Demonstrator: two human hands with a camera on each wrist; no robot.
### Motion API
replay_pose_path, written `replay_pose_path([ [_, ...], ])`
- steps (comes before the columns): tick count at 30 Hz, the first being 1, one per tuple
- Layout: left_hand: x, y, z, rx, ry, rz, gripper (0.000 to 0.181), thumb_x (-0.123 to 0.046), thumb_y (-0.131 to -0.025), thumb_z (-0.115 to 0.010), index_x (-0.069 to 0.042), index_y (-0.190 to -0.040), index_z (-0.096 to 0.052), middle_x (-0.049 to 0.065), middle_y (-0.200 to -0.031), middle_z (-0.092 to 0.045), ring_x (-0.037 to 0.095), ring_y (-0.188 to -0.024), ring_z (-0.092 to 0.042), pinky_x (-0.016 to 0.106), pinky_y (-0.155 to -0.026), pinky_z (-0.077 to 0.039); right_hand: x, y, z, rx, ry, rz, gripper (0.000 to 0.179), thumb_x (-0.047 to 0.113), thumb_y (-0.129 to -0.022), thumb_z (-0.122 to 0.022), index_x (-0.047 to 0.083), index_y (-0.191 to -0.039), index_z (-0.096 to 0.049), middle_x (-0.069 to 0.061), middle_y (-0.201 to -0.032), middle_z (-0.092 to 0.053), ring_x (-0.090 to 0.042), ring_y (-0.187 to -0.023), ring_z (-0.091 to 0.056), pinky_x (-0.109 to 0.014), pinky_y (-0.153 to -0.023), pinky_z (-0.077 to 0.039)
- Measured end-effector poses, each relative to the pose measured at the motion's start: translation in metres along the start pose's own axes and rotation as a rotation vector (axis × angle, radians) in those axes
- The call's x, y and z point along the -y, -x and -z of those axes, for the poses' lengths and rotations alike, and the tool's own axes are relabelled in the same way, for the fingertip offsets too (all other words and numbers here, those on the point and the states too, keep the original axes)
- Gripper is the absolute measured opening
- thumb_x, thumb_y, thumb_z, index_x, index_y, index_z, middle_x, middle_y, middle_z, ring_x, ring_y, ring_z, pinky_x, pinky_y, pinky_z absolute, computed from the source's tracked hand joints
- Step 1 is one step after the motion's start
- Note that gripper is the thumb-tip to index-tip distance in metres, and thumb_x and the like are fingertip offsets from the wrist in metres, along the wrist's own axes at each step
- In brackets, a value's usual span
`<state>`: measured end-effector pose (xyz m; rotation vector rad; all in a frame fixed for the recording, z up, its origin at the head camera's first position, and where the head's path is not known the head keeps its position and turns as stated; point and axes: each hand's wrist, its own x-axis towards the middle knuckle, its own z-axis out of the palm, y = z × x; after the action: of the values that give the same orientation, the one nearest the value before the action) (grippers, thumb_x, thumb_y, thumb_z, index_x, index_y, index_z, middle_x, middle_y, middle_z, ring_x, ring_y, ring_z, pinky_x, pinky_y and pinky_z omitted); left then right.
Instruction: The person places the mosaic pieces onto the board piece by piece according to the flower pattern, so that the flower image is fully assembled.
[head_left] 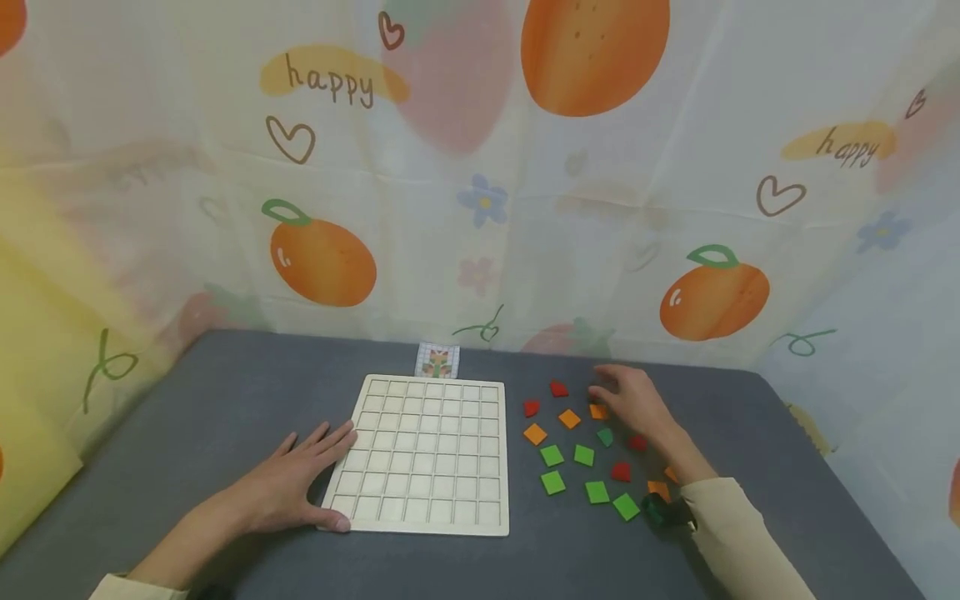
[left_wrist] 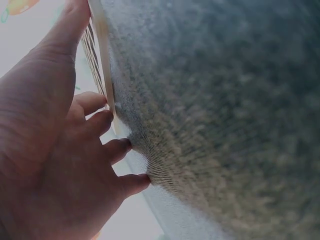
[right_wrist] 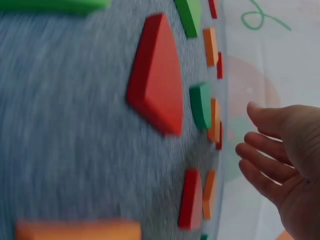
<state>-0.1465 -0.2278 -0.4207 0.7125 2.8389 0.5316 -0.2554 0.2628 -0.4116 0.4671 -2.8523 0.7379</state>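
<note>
A pale board with a square grid (head_left: 506,458) lies on the dark table. My left hand (head_left: 300,473) has its fingers spread along the board's left side, with the thumb on the near left corner; the left wrist view shows that thumb (left_wrist: 55,37) at the board's edge. My right hand (head_left: 636,402) hovers over the far part of the loose tiles, close to an orange tile (head_left: 597,412). In the right wrist view this hand (right_wrist: 287,155) has loosely bent fingers and holds nothing. Around it lie red tiles (right_wrist: 157,80), light green squares (head_left: 597,492) and a dark green piece (head_left: 604,437).
Behind the board is a small card (head_left: 437,361) with a coloured pattern on a grid. Several tiles are scattered to the board's right, some near the right sleeve (head_left: 738,529). A printed curtain (head_left: 420,250) hangs along the table's far edge.
</note>
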Motion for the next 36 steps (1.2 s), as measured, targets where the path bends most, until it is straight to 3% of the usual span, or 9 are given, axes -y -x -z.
replay_pose_path([
  [7, 0.0, 0.001, -0.001, 0.009, -0.016, 0.017, 0.12, -0.08, -0.062, -0.065, -0.007, -0.153, -0.034, 0.013, -0.159, -0.029, 0.046, -0.142, -0.025, 0.074, -0.105, -0.017, 0.006, -0.006, -0.014, 0.008, -0.06, 0.016, 0.039, 0.01, -0.091, -0.07, -0.007, -0.125, -0.062, -0.024, -0.118, -0.066, -0.037, -0.102, -0.066, -0.047, -0.084, -0.055],
  [13, 0.002, 0.002, -0.001, 0.004, 0.004, 0.019, 0.12, -0.079, -0.062, -0.065, -0.008, -0.153, -0.034, 0.013, -0.159, -0.028, 0.046, -0.143, -0.024, 0.073, -0.105, -0.015, 0.011, -0.013, -0.019, 0.05, -0.054, 0.018, 0.039, 0.012, -0.091, -0.07, -0.005, -0.125, -0.063, -0.022, -0.116, -0.067, -0.035, -0.097, -0.068, -0.043, -0.079, -0.057],
  [25, 0.003, 0.0, -0.001, 0.009, 0.004, 0.016, 0.12, -0.079, -0.062, -0.065, -0.008, -0.153, -0.033, 0.012, -0.16, -0.027, 0.046, -0.143, -0.023, 0.074, -0.105, -0.015, 0.023, -0.028, -0.026, 0.145, -0.031, 0.07, 0.036, 0.009, -0.088, -0.072, -0.006, -0.12, -0.065, -0.021, -0.112, -0.069, -0.034, -0.102, -0.067, -0.044, -0.085, -0.055],
  [36, 0.002, 0.0, -0.001, 0.011, 0.02, 0.021, 0.12, -0.078, -0.062, -0.068, -0.008, -0.153, -0.033, 0.012, -0.16, -0.027, 0.046, -0.143, -0.023, 0.074, -0.105, -0.013, 0.029, -0.035, -0.027, 0.141, -0.019, 0.081, 0.031, -0.001, -0.082, -0.075, -0.005, -0.112, -0.069, -0.017, -0.104, -0.071, -0.031, -0.094, -0.068, -0.041, -0.08, -0.056],
])
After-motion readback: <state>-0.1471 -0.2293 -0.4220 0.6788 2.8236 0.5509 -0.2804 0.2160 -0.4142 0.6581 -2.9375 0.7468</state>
